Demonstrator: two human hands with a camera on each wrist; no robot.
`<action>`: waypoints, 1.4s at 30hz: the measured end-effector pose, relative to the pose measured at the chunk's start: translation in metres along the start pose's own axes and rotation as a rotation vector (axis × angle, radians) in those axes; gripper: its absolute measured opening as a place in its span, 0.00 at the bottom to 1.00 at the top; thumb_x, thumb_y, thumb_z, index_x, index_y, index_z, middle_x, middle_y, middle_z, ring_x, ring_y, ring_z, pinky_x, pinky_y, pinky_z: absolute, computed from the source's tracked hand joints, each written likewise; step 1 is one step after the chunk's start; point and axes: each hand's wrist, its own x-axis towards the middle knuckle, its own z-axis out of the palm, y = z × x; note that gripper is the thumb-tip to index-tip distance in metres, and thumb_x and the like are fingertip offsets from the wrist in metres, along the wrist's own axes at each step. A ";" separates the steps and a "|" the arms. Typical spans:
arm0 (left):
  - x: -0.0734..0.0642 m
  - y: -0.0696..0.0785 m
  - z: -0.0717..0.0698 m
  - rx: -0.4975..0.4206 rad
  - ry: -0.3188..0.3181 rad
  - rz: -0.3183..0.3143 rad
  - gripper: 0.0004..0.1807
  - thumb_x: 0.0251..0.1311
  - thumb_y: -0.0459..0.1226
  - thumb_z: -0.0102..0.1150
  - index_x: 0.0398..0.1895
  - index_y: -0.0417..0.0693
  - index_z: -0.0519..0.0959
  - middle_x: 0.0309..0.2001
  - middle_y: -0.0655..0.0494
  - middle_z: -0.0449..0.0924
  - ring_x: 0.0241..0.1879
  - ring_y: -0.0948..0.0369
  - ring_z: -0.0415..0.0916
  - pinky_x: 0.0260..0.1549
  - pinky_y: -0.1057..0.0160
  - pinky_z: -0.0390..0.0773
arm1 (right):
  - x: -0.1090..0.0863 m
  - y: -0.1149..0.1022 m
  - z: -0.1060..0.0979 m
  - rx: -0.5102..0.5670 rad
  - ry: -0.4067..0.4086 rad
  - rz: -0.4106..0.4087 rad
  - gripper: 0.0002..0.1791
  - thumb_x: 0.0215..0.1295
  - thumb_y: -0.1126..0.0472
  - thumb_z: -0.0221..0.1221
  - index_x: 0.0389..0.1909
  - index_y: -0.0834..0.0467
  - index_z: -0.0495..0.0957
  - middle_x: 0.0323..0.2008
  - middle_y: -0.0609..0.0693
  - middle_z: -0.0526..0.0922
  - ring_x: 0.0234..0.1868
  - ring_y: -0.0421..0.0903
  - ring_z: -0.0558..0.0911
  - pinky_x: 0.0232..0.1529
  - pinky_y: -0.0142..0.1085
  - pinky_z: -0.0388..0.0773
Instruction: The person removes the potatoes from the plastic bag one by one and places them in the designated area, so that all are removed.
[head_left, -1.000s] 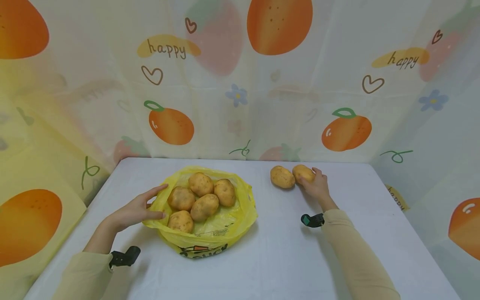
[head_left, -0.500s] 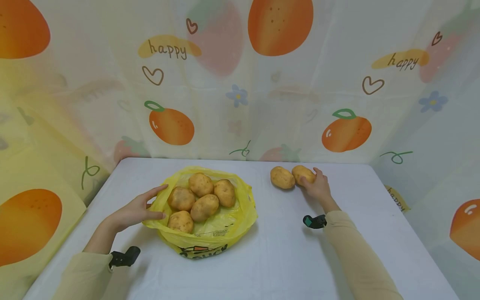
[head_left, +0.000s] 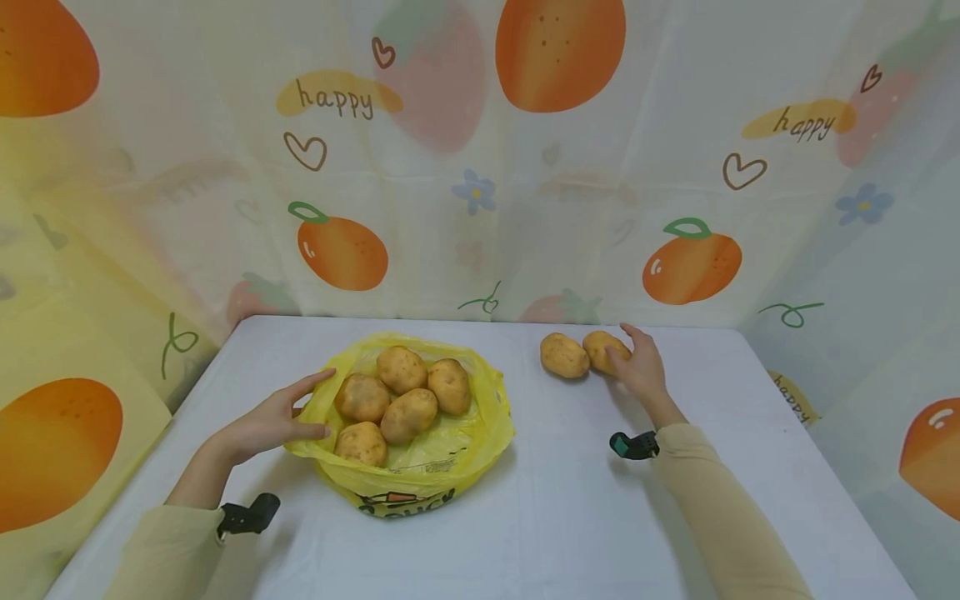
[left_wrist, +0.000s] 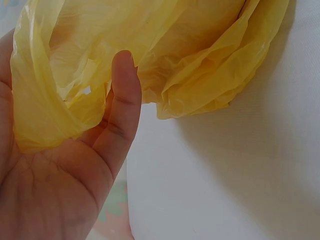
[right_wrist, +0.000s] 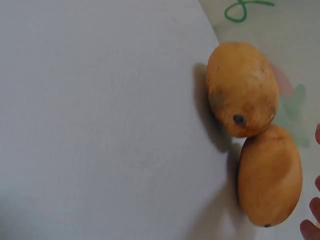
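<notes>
A yellow plastic bag [head_left: 480, 442] stands on the table with its mouth spread and several potatoes [head_left: 408, 415] inside. My left hand [head_left: 262, 425] holds the bag's left rim, thumb and forefinger lying over it. In the left wrist view, the bag's edge [left_wrist: 55, 120] runs through the palm in front of upright fingers. Two potatoes lie touching at the back right: a left potato [head_left: 564, 355] and a right potato [head_left: 602, 350]. Around the right one my right hand [head_left: 645, 371] spreads thumb and fingers. The right wrist view shows its fingertips [right_wrist: 314, 207] apart from that potato [right_wrist: 270, 175].
A white cloth covers the table [head_left: 525, 517], and a fruit-print curtain [head_left: 480, 250] hangs directly behind its back edge. Dark wrist cameras [head_left: 251, 512] sit at both cuffs.
The right hand's fingers have widened and it has drawn slightly right, off the right potato, which now rests against the left one. My left hand and the bag have stayed put.
</notes>
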 end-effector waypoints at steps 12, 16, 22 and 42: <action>0.000 0.000 0.000 -0.007 -0.002 0.007 0.48 0.53 0.39 0.64 0.73 0.53 0.45 0.72 0.44 0.38 0.62 0.39 0.58 0.44 0.62 0.72 | 0.001 -0.032 0.007 0.111 -0.045 -0.057 0.26 0.64 0.61 0.54 0.62 0.63 0.64 0.61 0.61 0.66 0.63 0.58 0.63 0.63 0.50 0.57; -0.001 0.001 -0.001 0.005 -0.002 0.015 0.48 0.53 0.40 0.64 0.73 0.52 0.45 0.72 0.43 0.38 0.62 0.38 0.58 0.46 0.59 0.72 | 0.000 -0.042 0.008 0.123 -0.083 -0.091 0.26 0.64 0.59 0.54 0.62 0.63 0.64 0.61 0.61 0.67 0.62 0.58 0.65 0.61 0.51 0.60; -0.002 0.002 -0.001 0.011 0.001 0.007 0.48 0.52 0.41 0.64 0.72 0.53 0.46 0.72 0.44 0.38 0.63 0.37 0.56 0.48 0.55 0.70 | -0.002 -0.056 0.013 0.169 -0.107 -0.175 0.26 0.63 0.62 0.56 0.61 0.66 0.65 0.59 0.63 0.68 0.59 0.60 0.68 0.58 0.51 0.64; -0.003 0.003 -0.001 0.032 0.001 0.029 0.48 0.53 0.40 0.64 0.73 0.51 0.45 0.72 0.42 0.38 0.61 0.37 0.59 0.47 0.56 0.71 | -0.014 -0.113 0.028 0.236 -0.258 -0.298 0.29 0.62 0.58 0.58 0.63 0.56 0.64 0.61 0.54 0.67 0.60 0.54 0.69 0.55 0.45 0.70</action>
